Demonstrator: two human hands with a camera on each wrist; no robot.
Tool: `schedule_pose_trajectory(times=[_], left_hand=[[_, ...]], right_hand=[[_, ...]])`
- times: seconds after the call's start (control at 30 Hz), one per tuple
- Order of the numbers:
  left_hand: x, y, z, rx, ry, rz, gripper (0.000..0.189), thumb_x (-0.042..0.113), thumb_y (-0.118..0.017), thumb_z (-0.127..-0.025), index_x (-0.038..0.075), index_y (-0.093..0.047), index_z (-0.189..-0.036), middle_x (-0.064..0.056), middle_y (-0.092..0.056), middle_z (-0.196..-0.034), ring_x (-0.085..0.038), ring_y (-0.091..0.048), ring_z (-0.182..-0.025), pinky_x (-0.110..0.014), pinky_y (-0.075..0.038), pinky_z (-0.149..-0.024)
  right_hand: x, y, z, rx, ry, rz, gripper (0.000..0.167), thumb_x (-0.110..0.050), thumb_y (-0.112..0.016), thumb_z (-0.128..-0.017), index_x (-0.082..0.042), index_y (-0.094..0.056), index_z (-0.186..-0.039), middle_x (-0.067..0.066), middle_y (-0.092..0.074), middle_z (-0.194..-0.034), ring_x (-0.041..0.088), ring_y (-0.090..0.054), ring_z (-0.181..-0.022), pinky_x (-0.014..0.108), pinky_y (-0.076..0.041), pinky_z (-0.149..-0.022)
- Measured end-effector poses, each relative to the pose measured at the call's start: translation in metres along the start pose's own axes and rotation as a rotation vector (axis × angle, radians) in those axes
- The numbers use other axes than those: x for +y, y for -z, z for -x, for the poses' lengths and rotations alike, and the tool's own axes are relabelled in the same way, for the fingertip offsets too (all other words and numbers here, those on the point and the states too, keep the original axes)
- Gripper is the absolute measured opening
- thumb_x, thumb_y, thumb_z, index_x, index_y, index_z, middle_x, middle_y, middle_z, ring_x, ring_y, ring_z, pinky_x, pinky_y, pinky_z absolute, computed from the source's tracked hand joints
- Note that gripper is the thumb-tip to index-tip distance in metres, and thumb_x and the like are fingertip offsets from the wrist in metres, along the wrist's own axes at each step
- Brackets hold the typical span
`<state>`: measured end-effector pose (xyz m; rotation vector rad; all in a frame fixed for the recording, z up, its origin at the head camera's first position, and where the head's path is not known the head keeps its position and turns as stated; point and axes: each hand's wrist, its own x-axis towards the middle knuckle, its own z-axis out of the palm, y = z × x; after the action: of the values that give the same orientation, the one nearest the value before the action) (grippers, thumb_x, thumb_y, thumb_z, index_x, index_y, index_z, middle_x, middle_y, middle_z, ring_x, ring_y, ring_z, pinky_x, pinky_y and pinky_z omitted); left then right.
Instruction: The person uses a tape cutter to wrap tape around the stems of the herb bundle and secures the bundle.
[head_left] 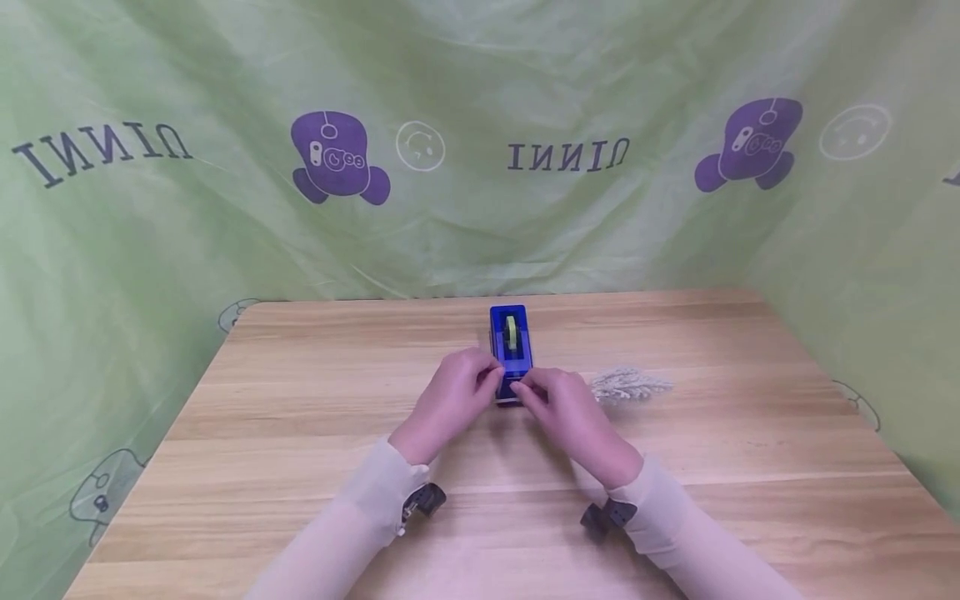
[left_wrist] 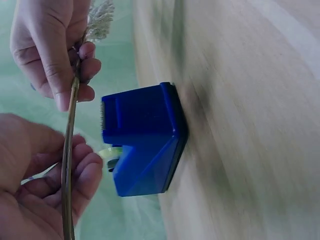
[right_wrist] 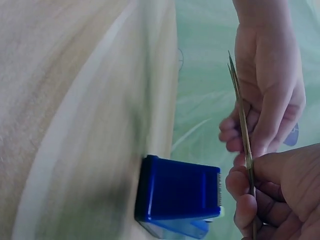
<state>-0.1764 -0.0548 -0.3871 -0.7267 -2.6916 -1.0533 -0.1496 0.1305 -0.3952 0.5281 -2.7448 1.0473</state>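
Close together at the near end of a blue tape dispenser (head_left: 516,365) are my two hands, thumbs and fingertips brought inward. A dried plant stem (left_wrist: 68,175) runs across both; my right hand (head_left: 573,417) pinches it below its pale feathery head (head_left: 630,385), which sticks out to the right. My left hand (head_left: 453,400) has its fingers curled at the lower stem, thumb tip right at it in the right wrist view. A thin shiny band (right_wrist: 250,162) shows on the stem between the hands. The stem's lower end (right_wrist: 231,67) splits into thin points.
The dispenser stands on the wood-grain table (head_left: 300,400) near its far edge, with a yellowish tape roll (head_left: 512,333) inside and a toothed cutter (left_wrist: 103,116) at its near end. A green printed curtain (head_left: 480,233) hangs behind and on both sides.
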Motion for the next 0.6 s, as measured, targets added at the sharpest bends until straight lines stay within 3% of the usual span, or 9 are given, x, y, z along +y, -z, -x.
schedule_pose_trajectory(times=[0.37, 0.6], left_hand=[[0.013, 0.011, 0.019, -0.165, -0.093, 0.035, 0.014, 0.011, -0.067, -0.102, 0.002, -0.077, -0.096, -0.004, -0.071, -0.084, -0.009, -0.055, -0.071, -0.02, -0.05, -0.066], [0.018, 0.014, 0.022, -0.173, -0.108, 0.046, 0.013, 0.012, -0.067, -0.102, 0.005, -0.076, -0.095, -0.003, -0.072, -0.085, -0.01, -0.055, -0.072, -0.021, -0.048, -0.065]], right_hand=[[-0.011, 0.01, 0.007, 0.036, 0.053, 0.031, 0.015, -0.013, -0.068, -0.101, -0.007, -0.074, -0.088, 0.002, -0.072, -0.076, 0.006, -0.051, -0.061, 0.021, -0.046, -0.057], [-0.016, 0.013, 0.012, 0.074, 0.108, 0.078, 0.014, -0.01, -0.07, -0.099, -0.007, -0.075, -0.087, 0.003, -0.072, -0.077, 0.004, -0.05, -0.061, 0.02, -0.045, -0.058]])
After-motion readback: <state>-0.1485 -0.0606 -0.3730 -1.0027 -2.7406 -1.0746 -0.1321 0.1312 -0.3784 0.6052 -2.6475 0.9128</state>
